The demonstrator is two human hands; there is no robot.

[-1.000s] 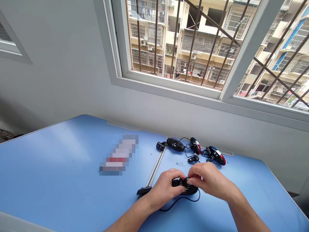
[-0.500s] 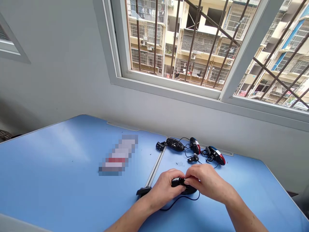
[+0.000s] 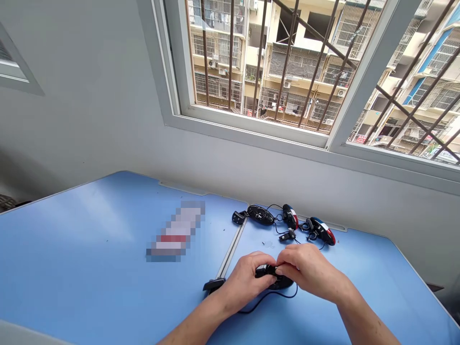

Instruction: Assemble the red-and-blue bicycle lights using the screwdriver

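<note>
1. The left hand (image 3: 247, 275) has its grip closed on a black device (image 3: 284, 282), low on the right half of the scene; the fingers cover much of it, so any marking there is hidden.
2. The right hand (image 3: 305, 266) has thumb and forefinger pinched on the upper side of the same device, its fingertips nearly meeting the left hand's. Which small part they pinch, I cannot tell.
3. A black cord (image 3: 268, 295) curves beside the device and runs to the left forearm.
4. A dark piece (image 3: 214, 284) sits just beside that forearm, over the seam of the blue table (image 3: 89, 273).
5. Near the wall lies a black oval unit (image 3: 261, 215) with pale marks, too small to read; a small black box (image 3: 238, 217) with dots is beside it.
6. To its right are a striped unit (image 3: 290, 216) and a second striped unit (image 3: 322, 231), both banded red and white, the second also blue; a black clip (image 3: 287, 235) lies in front.
7. A long item (image 3: 176, 232) at left is pixelated, pale with a red band; its print is illegible.
8. Outside the window, a red sign (image 3: 360, 139) bears pale characters, unreadable.
</note>
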